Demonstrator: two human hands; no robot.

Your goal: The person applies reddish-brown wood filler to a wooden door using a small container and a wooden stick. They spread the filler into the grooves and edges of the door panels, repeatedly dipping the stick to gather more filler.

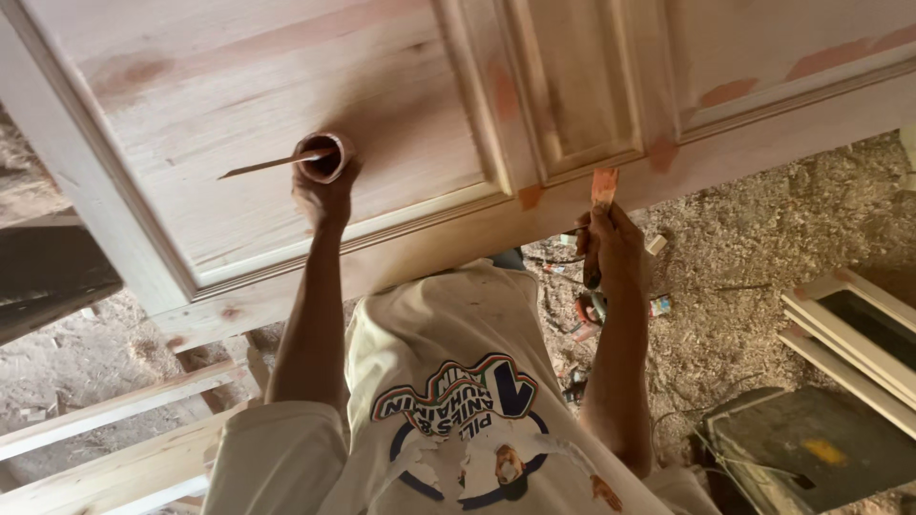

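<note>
The left hand was raised with the arm extended, its fingers closed around a small round brown cup held against the door face. A thin wooden stick projected from the cup toward the left. The right hand was raised, its fingers clamped on the handle of a flat putty knife smeared with reddish filler; the blade met the lower edge of a large pale unfinished wooden panelled door. Reddish filler patches marked the door. Wood shavings covered the floor. Pale timber lengths lay at the lower left.
</note>
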